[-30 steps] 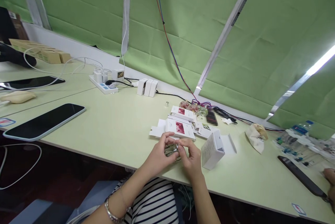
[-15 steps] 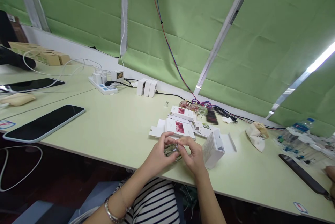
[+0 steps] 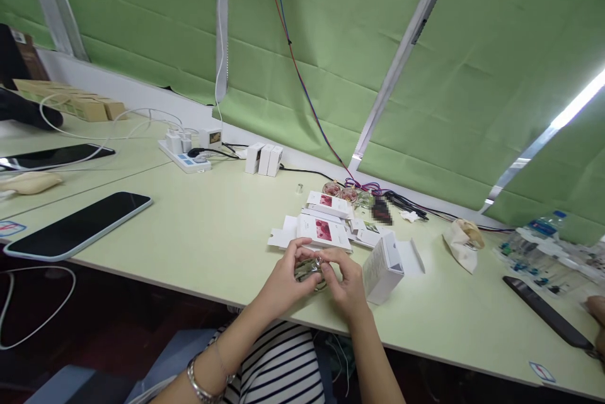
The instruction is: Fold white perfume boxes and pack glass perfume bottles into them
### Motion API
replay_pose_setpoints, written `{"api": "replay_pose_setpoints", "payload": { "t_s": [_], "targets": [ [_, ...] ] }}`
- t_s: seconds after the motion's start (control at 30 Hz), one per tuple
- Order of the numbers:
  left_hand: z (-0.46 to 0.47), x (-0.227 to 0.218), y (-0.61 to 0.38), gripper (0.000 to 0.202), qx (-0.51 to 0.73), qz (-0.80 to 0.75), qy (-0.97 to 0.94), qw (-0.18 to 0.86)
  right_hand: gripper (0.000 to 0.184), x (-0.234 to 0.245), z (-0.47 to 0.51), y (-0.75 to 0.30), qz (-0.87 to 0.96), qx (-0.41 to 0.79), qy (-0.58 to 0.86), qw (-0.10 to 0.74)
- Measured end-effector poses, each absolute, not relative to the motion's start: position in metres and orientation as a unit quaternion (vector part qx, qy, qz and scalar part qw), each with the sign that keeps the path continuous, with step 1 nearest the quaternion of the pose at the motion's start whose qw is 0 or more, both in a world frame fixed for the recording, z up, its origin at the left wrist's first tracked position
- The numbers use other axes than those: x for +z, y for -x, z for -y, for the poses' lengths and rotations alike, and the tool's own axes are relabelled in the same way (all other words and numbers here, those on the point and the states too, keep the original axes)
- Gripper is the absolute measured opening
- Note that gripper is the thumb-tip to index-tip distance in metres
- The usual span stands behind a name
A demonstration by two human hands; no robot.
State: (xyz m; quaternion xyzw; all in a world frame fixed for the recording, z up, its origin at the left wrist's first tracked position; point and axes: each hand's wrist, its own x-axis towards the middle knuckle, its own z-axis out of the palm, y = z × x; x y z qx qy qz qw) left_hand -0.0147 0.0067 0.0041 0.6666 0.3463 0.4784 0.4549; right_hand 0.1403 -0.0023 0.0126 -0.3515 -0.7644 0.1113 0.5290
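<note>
Head view: left hand [image 3: 283, 279] clamped around a rounded, greenish, glass-like object [image 3: 304, 270] above the pale-green desk [image 3: 212, 234]'s near edge, right hand [image 3: 346, 279] pinching its silvery top, fingers hiding its outline, co-worker's hand [image 3: 597, 308] cropped right.

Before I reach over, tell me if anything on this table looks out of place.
The red-pictured white boxes lie in an untidy pile with open flaps; a small silvery piece sits apart behind them, and a crumpled white scrap lies near the black cables.
</note>
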Motion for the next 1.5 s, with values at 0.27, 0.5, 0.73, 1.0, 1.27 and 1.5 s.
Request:
{"api": "replay_pose_setpoints", "payload": {
  "t_s": [0.27,0.5,0.73,1.0,1.27,1.5],
  "targets": [
    [-0.006,0.002,0.016,0.052,0.474,-0.346,-0.668,0.459,0.040,0.000,0.007,-0.144,0.752,0.156,0.379,0.515],
    [-0.034,0.036,0.061,0.051,0.486,-0.394,-0.719,0.302,0.056,-0.001,0.009,-0.146,0.757,0.248,0.455,0.398],
    [-0.174,0.088,0.054,0.033,0.389,-0.473,-0.769,0.182,0.034,0.005,0.007,-0.131,0.741,0.227,0.509,0.376],
    [-0.247,0.060,0.020,0.030,0.259,-0.493,-0.812,0.177,0.033,0.002,0.001,-0.132,0.744,0.223,0.506,0.374],
    [-0.171,0.094,0.038,0.023,0.282,-0.461,-0.823,0.176,0.031,0.003,0.001,-0.134,0.748,0.236,0.500,0.367],
    [-0.048,0.101,0.038,0.012,0.269,-0.332,-0.872,0.241,0.033,0.007,0.003,-0.135,0.753,0.246,0.477,0.381]
  ]
}}
